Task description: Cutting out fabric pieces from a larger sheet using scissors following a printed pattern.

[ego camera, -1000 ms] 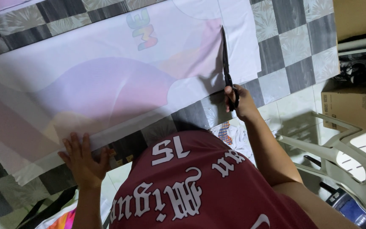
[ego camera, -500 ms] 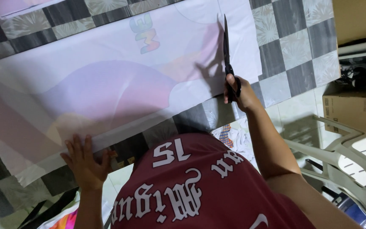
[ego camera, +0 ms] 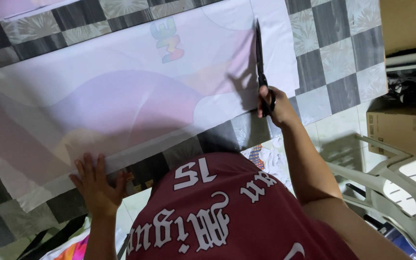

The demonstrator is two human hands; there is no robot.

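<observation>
A large white printed sheet (ego camera: pixel 136 96) with purple and pink shapes and a small colourful logo lies across a grey-and-black checkered table cover (ego camera: pixel 335 58). My right hand (ego camera: pixel 278 110) is closed on the handles of black scissors (ego camera: pixel 260 62). Their blades point away from me and run through the sheet near its right end. A narrow strip of the sheet lies to the right of the blades. My left hand (ego camera: pixel 97 185) lies flat with fingers spread on the sheet's near edge at the left. My red shirt with white lettering (ego camera: pixel 217 212) fills the lower middle of the view.
A white plastic chair (ego camera: pixel 400 188) stands at the lower right. Cardboard boxes (ego camera: pixel 400 130) sit against the right side, another at the top right (ego camera: pixel 408 24). Colourful printed scraps (ego camera: pixel 266 159) lie below the table's near edge.
The scissors have moved a little farther away from me along the sheet. My left hand has stayed flat on the near edge.
</observation>
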